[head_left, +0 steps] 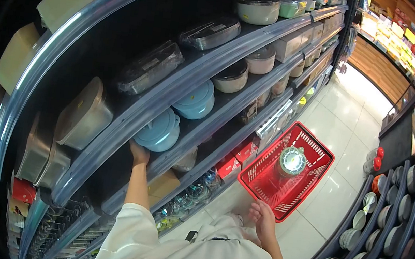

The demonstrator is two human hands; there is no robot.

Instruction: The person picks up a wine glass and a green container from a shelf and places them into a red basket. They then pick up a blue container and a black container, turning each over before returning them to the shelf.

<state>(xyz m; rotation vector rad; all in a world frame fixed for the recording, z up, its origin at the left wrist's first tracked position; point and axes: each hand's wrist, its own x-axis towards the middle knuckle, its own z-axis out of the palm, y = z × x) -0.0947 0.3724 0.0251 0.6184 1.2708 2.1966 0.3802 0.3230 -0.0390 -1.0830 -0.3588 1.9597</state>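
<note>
My left hand [138,153] reaches up into a dark store shelf and touches the underside of a light blue lidded container [157,130]; whether the fingers grip it is unclear. A second light blue container [196,100] sits just to its right on the same shelf. My right hand [262,216] holds the near rim of a red shopping basket [258,171] at waist height. Inside the basket lies a round container with a clear lid [292,160].
Shelving [182,83] on the left carries metal trays, lidded bowls and boxed goods. A second rack [397,212] of round bowls and lids stands at the right. A white tiled aisle [347,120] runs ahead between them toward lit displays.
</note>
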